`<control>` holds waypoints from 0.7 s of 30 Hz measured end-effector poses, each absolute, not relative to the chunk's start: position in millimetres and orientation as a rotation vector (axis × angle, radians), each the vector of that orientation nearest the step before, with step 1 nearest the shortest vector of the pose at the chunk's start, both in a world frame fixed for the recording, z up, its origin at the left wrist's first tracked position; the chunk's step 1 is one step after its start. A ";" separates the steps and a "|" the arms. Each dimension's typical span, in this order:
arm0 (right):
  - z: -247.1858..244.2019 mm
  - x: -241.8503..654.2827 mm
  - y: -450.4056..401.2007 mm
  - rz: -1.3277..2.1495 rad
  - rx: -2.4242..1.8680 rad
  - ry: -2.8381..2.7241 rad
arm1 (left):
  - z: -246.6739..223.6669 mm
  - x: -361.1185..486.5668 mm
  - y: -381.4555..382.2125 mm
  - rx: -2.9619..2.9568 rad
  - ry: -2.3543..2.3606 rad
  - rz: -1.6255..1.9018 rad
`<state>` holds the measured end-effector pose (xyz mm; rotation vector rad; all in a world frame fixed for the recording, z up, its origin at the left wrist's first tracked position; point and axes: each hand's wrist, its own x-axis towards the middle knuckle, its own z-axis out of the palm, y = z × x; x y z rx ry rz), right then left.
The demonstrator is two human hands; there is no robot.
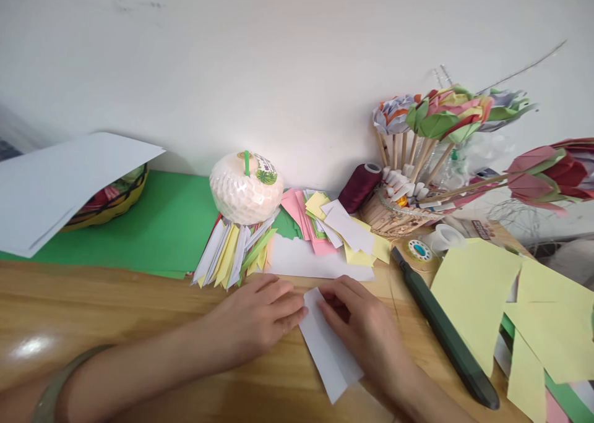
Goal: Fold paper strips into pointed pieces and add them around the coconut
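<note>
White paper strip (328,349), smooth, folded lengthwise, is lying aslant on the table (153,324), low and centre, between the hands. Left hand (264,315): fingertips are touching the strip's upper left edge, fingers held close together; a greenish band (67,376) is circling the wrist. Right hand (359,318): thumb and fingers are curling narrowly over the strip's upper right edge, holding it. Table is showing glossy wood grain.

To the right, a long dark-green tool (445,336), slim-bodied, is lying diagonally beside matt yellow paper pieces (477,293), straight-edged and overlapping. Beyond the hands, folded paper pieces (232,256), pointed, white, yellow and green, are fanning out in front of a round object in white netting (245,191). Small pink, yellow and white slips (348,225) are piling loosely to its right, near a maroon thread spool (361,188).

Farther back, layered paper flowers (450,114) on sticks are rising from a woody-looking container (390,216). At left, large white sheets (78,175) are resting over a basket (116,209) on green paper (171,225). Pale wall (278,70) is standing behind.
</note>
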<state>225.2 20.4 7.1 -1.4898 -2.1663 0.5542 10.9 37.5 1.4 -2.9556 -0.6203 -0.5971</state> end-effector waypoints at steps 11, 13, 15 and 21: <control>7.5 234.0 21.8 0.296 -1.094 -2.428 | -2.7 8.2 36.9 -2.923 -0.596 -0.494; 8.7 236.0 23.2 0.280 -1.038 -2.469 | -1.9 8.7 37.3 -2.909 -0.608 -0.492; 8.9 237.2 24.8 0.258 -0.977 -2.499 | -1.5 8.2 38.0 -2.909 -0.603 -0.484; 6.6 238.7 27.0 0.283 -0.859 -2.505 | -4.8 3.7 40.4 -2.955 -0.576 -0.496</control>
